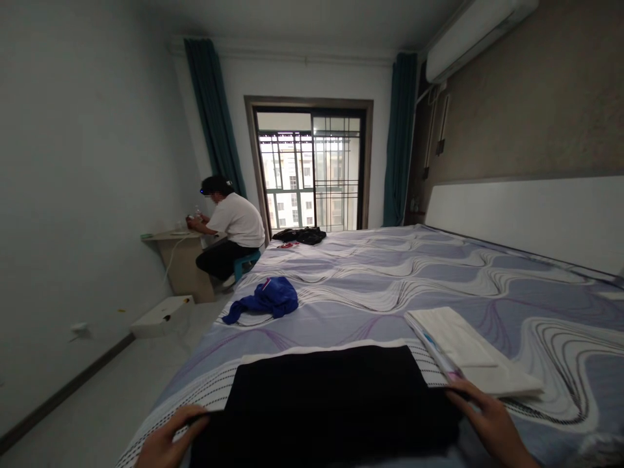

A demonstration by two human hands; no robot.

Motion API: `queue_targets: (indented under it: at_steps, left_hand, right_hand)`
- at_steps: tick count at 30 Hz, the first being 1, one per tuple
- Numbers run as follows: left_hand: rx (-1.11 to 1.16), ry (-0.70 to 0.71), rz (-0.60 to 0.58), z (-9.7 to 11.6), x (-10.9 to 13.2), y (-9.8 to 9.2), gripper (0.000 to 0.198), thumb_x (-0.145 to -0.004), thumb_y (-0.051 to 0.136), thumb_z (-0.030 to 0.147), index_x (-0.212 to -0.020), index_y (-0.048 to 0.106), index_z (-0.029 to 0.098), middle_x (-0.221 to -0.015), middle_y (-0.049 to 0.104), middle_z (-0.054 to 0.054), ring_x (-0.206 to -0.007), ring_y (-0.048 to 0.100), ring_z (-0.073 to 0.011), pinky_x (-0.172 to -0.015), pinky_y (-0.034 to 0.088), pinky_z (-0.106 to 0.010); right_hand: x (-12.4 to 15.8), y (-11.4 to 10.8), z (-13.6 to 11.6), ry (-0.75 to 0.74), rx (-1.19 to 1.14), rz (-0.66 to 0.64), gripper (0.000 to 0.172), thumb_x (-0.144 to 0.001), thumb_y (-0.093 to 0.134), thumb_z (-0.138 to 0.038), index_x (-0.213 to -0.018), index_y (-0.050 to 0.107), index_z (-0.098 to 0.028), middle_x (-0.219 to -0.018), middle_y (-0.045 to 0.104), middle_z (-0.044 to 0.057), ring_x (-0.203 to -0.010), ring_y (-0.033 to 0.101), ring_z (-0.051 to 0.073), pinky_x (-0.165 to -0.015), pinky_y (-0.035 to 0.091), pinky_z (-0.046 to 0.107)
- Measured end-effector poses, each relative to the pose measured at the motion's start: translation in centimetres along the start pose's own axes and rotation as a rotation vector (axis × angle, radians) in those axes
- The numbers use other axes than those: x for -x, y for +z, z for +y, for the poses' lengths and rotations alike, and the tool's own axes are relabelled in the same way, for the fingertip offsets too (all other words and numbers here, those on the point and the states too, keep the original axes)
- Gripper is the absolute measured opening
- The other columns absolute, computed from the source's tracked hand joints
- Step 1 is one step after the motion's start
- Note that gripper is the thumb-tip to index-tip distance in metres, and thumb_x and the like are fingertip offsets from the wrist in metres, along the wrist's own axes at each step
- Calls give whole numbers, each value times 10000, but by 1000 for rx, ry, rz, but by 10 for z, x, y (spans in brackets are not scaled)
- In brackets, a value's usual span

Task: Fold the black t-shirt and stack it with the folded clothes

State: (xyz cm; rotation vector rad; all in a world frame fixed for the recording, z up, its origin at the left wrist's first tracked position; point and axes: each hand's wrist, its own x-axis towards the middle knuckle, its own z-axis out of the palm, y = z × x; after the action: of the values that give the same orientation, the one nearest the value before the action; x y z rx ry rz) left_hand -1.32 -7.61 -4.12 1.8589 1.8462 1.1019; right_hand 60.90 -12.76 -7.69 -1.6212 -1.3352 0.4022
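A black cloth garment is spread across the near edge of the bed, its kind not clear from here. At its left side my left hand pinches an edge between thumb and fingers. My right hand grips the opposite edge in the same way, so the fabric is stretched between both hands. A strip of white cloth shows along the garment's far edge. Just beyond my right hand lies a folded white cloth stack. Farther off to the left rests a crumpled blue garment.
The bed has a patterned purple-white sheet and a white headboard at right. Dark items lie at its far edge. A person sits at a small desk on the left. A white box stands on the floor.
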Motion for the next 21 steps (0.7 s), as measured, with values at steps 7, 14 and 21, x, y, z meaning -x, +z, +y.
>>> queue_targets:
  at_steps: [7, 14, 21]
  left_hand:
    - [233, -243, -40, 11, -90, 71, 536, -585, 648, 700, -800, 761, 222, -824, 777, -27, -854, 711, -283, -807, 560, -325]
    - [231, -302, -14, -4, -125, 84, 516, -598, 681, 623, -849, 743, 176, -860, 773, -49, -892, 697, -281, -826, 542, -335]
    - [126, -291, -54, -17, -138, 101, 507, -628, 660, 635, -837, 726, 178, -782, 756, -25, -820, 687, -255, -738, 509, -305]
  right_hand:
    - [-97, 78, 10, 60, -122, -143, 474, -664, 636, -624, -800, 772, -190, -851, 767, 81, -859, 692, 315, -843, 524, 417]
    - [-129, 98, 41, 174, -115, -24, 473, -649, 658, -593, -832, 767, -170, -807, 762, 68, -808, 689, 288, -774, 524, 361]
    - [-143, 106, 33, 121, 87, -105, 509, -720, 538, -594, -872, 744, -154, -836, 752, 80, -810, 683, 256, -753, 506, 332]
